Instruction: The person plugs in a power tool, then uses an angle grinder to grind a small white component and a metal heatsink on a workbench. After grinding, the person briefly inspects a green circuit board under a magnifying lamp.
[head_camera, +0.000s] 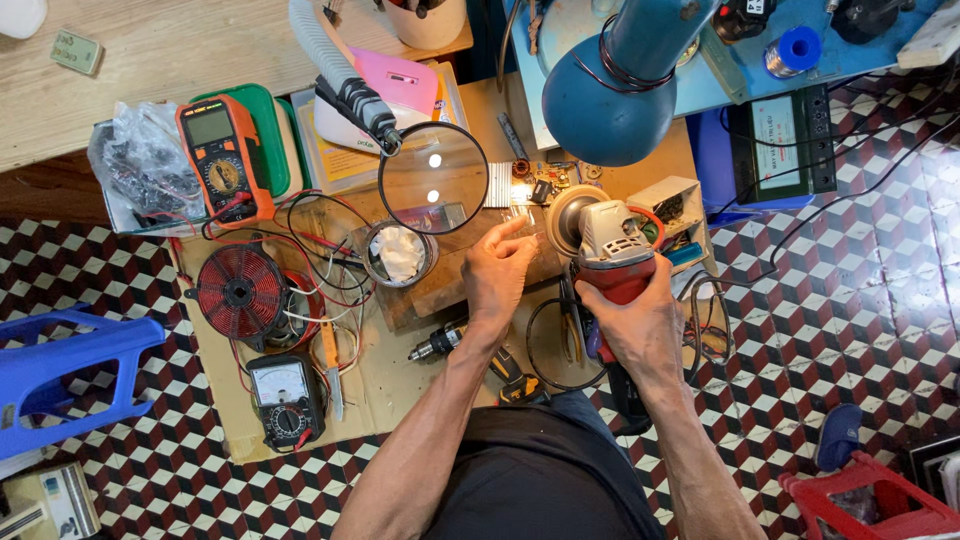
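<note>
Just right of the magnifying lens (433, 178), the right hand (640, 325) wraps the heavy, rigid angle grinder (608, 245) by its body; the left hand (497, 272), fingers half-curled, pins a small workpiece, unclear.

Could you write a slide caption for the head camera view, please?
Right hand grips a red-and-grey angle grinder; left hand steadies a small metal piece beside a magnifying glass.
</note>
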